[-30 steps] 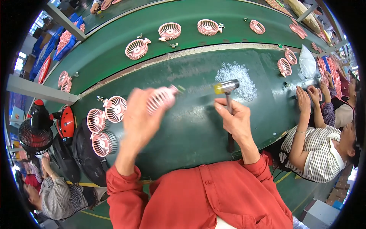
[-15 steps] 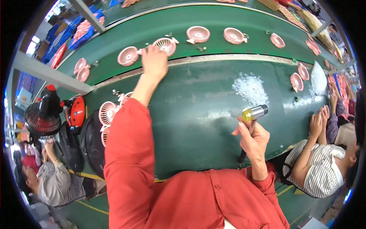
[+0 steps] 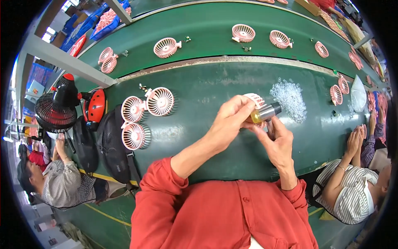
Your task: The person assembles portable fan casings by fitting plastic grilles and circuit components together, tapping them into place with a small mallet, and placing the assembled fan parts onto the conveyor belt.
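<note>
My left hand [image 3: 232, 116] has its fingers closed on a pink fan grille [image 3: 256, 99], held over the middle of the green table. My right hand [image 3: 278, 143] grips a hammer [image 3: 266, 112] with a yellow face, a metal head and a black end. The hammer head lies in front of the grille and hides much of it; whether the two touch I cannot tell. Beside my hands, to the right, is a pile of small clear plastic pieces [image 3: 289, 99]. Several pink fan grilles [image 3: 160, 101] rest at the table's left.
A green conveyor belt [image 3: 207, 43] beyond the table carries spaced pink grilles and small circuit boards. Black bags [image 3: 114, 143], a red ladybug-shaped item [image 3: 94, 110] and a black fan [image 3: 56, 112] stand left. A white bag [image 3: 357, 95] sits right. People work on both sides.
My left hand has come back from the belt to the hammer, bringing a grille. My right hand still holds the hammer. The view has shifted slightly left.
</note>
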Demonstrator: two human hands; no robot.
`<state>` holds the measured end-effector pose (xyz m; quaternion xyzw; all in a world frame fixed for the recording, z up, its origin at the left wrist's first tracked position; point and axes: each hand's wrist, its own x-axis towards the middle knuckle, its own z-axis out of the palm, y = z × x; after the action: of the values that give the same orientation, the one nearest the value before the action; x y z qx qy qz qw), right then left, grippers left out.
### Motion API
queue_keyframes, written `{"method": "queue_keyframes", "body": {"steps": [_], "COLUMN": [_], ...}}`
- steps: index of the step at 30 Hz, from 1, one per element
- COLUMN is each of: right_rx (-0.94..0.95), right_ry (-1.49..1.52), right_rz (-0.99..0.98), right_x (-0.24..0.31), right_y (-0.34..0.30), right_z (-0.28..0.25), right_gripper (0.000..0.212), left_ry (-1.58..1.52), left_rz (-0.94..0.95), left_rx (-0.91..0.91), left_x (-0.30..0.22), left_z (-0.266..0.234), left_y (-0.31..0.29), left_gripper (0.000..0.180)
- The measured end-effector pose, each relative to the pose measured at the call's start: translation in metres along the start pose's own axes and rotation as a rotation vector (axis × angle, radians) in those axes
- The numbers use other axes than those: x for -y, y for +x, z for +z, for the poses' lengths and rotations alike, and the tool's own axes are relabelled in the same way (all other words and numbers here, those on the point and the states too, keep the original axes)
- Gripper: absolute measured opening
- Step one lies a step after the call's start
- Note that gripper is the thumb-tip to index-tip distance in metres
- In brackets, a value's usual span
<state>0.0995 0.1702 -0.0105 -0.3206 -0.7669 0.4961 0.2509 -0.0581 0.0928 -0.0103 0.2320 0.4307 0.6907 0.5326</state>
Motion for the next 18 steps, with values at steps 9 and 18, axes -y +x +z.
{"method": "queue_keyframes", "body": {"steps": [9, 18], "right_rx": [0.083, 0.350], "right_ry": [0.126, 0.315], "right_rz": [0.319, 0.448], "right_x": [-0.010, -0.009], "right_y": [0.012, 0.038], "right_z": [-0.030, -0.026], "right_gripper": [0.032, 0.034], "left_ry": [0.117, -0.125], "left_rz": [0.070, -0.390], "left_rx": [-0.240, 0.087], "left_x": [0.011, 0.024], "left_z": [-0.048, -0.035], "left_y": [-0.033, -0.050], "left_gripper": [0.036, 0.052]}}
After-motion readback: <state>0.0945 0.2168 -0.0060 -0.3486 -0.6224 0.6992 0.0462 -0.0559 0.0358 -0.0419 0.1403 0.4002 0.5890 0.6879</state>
